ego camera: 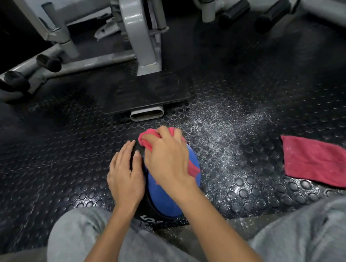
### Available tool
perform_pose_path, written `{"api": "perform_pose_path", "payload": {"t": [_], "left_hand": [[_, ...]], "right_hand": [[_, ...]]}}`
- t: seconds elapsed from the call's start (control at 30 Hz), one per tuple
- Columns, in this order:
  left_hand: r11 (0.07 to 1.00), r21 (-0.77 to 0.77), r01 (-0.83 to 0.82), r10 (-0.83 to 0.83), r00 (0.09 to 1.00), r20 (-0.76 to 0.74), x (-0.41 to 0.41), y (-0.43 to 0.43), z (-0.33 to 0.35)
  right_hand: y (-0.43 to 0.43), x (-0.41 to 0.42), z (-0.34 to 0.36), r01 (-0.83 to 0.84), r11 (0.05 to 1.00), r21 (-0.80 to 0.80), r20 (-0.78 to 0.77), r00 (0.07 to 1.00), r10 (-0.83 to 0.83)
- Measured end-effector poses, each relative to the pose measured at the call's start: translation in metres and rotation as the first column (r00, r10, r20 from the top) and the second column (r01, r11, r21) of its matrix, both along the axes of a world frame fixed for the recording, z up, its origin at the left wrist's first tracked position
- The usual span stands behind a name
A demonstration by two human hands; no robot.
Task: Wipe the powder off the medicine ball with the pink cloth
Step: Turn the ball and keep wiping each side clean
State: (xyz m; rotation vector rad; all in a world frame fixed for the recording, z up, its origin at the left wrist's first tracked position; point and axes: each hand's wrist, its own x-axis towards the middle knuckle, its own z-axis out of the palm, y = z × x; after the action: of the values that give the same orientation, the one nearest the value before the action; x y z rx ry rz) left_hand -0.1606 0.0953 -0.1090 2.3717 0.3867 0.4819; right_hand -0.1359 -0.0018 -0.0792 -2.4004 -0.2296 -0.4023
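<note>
1. Grey trouser legs (pixel 89 241) frame the bottom of my view, one knee on each side. The medicine ball (pixel 167 199) sits on the studded rubber floor (pixel 49 157) between them, just ahead of the knees.
2. The ball shows a blue panel facing up and right, and a black band on its left with a "5" at the near edge.
3. The left hand (pixel 126 173) lies flat on the black left flank, fingers straight and close together, gripping nothing. I read it as a brace.
4. The right hand (pixel 167 157) is on the far upper part of the ball, fingers curled and clamped on the bunched pink cloth (pixel 146 139). One tail of the cloth trails down the right side of the blue panel.
5. The key relation is that most of the visible blue surface lies nearer me than the cloth-holding fingers, so the next stroke likely pulls toward me. The right hand is the working one.
6. I cannot tell how much powder is left on the ball itself. Spilled powder (pixel 218 132) dusts the floor just right of it.
7. A second pink cloth (pixel 314 161) lies flat on the floor, well apart to the right, with a grey machine frame (pixel 139 32) beyond.
</note>
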Motion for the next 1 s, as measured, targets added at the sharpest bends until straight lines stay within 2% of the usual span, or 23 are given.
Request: {"api": "perform_pose_path", "payload": {"t": [0.07,0.13,0.17,0.2,0.27,0.3,0.37,0.43,0.5,0.6,0.63,0.7,0.73,0.8,0.87,0.93,1.0], "left_hand": [[0.999,-0.045,0.029,-0.028,0.999,0.023,0.001,0.006,0.001],[0.994,-0.081,0.076,-0.074,0.997,0.026,0.002,0.017,0.002],[0.992,-0.102,0.081,-0.08,0.997,0.012,0.004,0.024,0.005],[0.988,-0.137,0.077,-0.081,0.996,-0.024,0.008,0.03,0.01],[0.973,-0.232,0.015,-0.049,0.989,-0.14,0.021,0.033,0.021],[0.975,-0.219,-0.027,-0.02,0.978,-0.21,0.029,0.032,0.023],[0.997,-0.034,-0.073,0.057,0.938,-0.341,0.037,0.025,0.023],[0.993,0.065,-0.103,0.119,0.927,-0.355,0.037,0.02,0.022],[0.991,0.048,-0.126,0.135,0.935,-0.328,0.036,0.022,0.02],[0.992,-0.012,-0.13,0.12,0.948,-0.295,0.03,0.03,0.019],[0.991,-0.025,-0.13,0.117,0.951,-0.285,0.026,0.033,0.02],[0.989,-0.051,-0.138,0.12,0.956,-0.268,0.019,0.037,0.019],[0.988,-0.064,-0.14,0.119,0.96,-0.253,0.017,0.039,0.018],[0.988,-0.075,-0.135,0.115,0.966,-0.231,0.012,0.04,0.018],[0.989,-0.073,-0.127,0.108,0.969,-0.223,0.01,0.038,0.018],[0.99,-0.063,-0.124,0.106,0.968,-0.228,0.011,0.034,0.019],[0.993,-0.04,-0.108,0.096,0.968,-0.232,0.013,0.028,0.021]], "right_hand": [[-0.002,-0.012,-0.012,0.018,0.998,0.066,0.124,0.992,-0.026],[-0.01,-0.029,-0.035,0.03,0.976,0.217,0.207,0.975,-0.076],[-0.016,-0.037,-0.05,0.055,0.948,0.314,0.197,0.973,-0.122],[-0.021,-0.044,-0.064,0.109,0.903,0.416,0.14,0.973,-0.182],[-0.026,-0.054,-0.088,0.266,0.749,0.607,-0.082,0.958,-0.274],[-0.027,-0.055,-0.096,0.352,0.663,0.661,-0.221,0.935,-0.277],[-0.027,-0.054,-0.104,0.472,0.578,0.666,-0.421,0.877,-0.231],[-0.024,-0.052,-0.094,0.445,0.622,0.645,-0.372,0.893,-0.253],[-0.013,-0.05,-0.071,0.293,0.731,0.616,-0.169,0.956,-0.241],[0.01,-0.052,-0.053,0.067,0.913,0.403,0.106,0.987,-0.119],[0.012,-0.052,-0.054,0.049,0.931,0.361,0.145,0.983,-0.108],[0.009,-0.051,-0.066,0.062,0.922,0.381,0.16,0.978,-0.132],[0.005,-0.051,-0.076,0.085,0.905,0.416,0.137,0.978,-0.155],[-0.006,-0.051,-0.092,0.187,0.834,0.52,-0.014,0.977,-0.211],[-0.02,-0.048,-0.105,0.343,0.728,0.593,-0.275,0.937,-0.217],[-0.031,-0.044,-0.116,0.457,0.67,0.585,-0.508,0.851,-0.138],[-0.036,-0.043,-0.113,0.509,0.625,0.592,-0.55,0.822,-0.148]]}}
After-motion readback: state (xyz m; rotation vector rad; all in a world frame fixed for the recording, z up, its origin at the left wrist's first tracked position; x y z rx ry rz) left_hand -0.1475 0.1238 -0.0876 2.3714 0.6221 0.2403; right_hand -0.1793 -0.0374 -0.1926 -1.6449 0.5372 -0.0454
